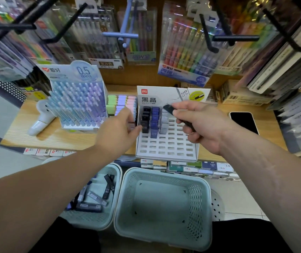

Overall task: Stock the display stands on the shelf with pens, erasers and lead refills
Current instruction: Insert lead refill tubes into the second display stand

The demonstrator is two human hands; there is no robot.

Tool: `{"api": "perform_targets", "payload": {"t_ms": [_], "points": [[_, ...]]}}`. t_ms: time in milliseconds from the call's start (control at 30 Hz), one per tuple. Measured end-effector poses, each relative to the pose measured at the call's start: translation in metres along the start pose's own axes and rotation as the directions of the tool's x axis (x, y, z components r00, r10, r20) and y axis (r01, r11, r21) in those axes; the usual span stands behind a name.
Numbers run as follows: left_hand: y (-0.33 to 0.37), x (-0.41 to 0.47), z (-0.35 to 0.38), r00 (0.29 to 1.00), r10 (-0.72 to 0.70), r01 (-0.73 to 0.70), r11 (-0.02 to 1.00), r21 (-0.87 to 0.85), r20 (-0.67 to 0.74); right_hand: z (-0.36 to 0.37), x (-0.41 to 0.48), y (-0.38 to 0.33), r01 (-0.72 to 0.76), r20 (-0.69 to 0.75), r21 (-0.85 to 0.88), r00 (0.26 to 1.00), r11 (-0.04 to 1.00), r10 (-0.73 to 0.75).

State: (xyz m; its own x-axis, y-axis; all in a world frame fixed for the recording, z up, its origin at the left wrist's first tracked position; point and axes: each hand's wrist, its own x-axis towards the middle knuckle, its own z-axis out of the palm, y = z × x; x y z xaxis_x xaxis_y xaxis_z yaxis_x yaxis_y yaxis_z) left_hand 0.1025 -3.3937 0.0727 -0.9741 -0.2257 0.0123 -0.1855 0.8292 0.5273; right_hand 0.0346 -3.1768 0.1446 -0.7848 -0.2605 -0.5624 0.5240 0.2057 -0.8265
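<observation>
A white lead-refill display stand (166,149) sits on the wooden shelf, with black, blue and grey refill cases (154,121) in its back-left slots. My right hand (199,123) holds a black lead refill case (169,109) above the stand's right side. My left hand (120,130) rests against the stand's left edge, fingers by the black cases. Left of it stand an eraser display (121,105) with green, purple and pink erasers and a full pen stand (76,101). More refill cases (95,196) lie in the left basket.
An empty teal basket (164,207) sits below the shelf in front of me, the left basket (98,220) beside it. A black phone (243,122) lies on the shelf at right, a white handheld fan (40,117) at left. Pen packs hang on hooks overhead.
</observation>
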Motion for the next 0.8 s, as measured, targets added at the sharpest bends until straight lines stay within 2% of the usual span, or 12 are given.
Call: {"api": "perform_targets", "payload": {"t_ms": [100, 200, 300, 567, 700, 800], "points": [[-0.013, -0.016, 0.012, 0.969, -0.191, 0.201, 0.978, -0.055, 0.160, 0.001, -0.001, 0.004, 0.059, -0.016, -0.141, 0.998, 0.988, -0.062], [-0.029, -0.024, 0.019, 0.902, -0.252, 0.320, 0.935, -0.152, 0.350, 0.006, -0.002, 0.008, 0.093, -0.097, -0.264, 0.988, 0.960, -0.122], [-0.036, -0.022, 0.023, 0.842, -0.292, 0.459, 0.830, -0.316, 0.454, 0.009, -0.003, 0.009, 0.134, -0.120, -0.352, 0.975, 0.926, -0.187], [-0.037, -0.021, 0.030, 0.798, -0.243, 0.506, 0.768, -0.393, 0.552, 0.023, -0.002, -0.003, 0.229, -0.093, -0.497, 0.945, 0.837, -0.314], [-0.030, -0.024, 0.028, 0.821, -0.217, 0.473, 0.777, -0.416, 0.528, 0.036, 0.002, -0.007, 0.319, 0.052, -0.712, 0.912, 0.625, -0.406], [-0.032, -0.023, 0.030, 0.827, -0.218, 0.453, 0.804, -0.384, 0.518, 0.043, 0.008, -0.005, 0.347, 0.113, -0.785, 0.894, 0.513, -0.433]]}}
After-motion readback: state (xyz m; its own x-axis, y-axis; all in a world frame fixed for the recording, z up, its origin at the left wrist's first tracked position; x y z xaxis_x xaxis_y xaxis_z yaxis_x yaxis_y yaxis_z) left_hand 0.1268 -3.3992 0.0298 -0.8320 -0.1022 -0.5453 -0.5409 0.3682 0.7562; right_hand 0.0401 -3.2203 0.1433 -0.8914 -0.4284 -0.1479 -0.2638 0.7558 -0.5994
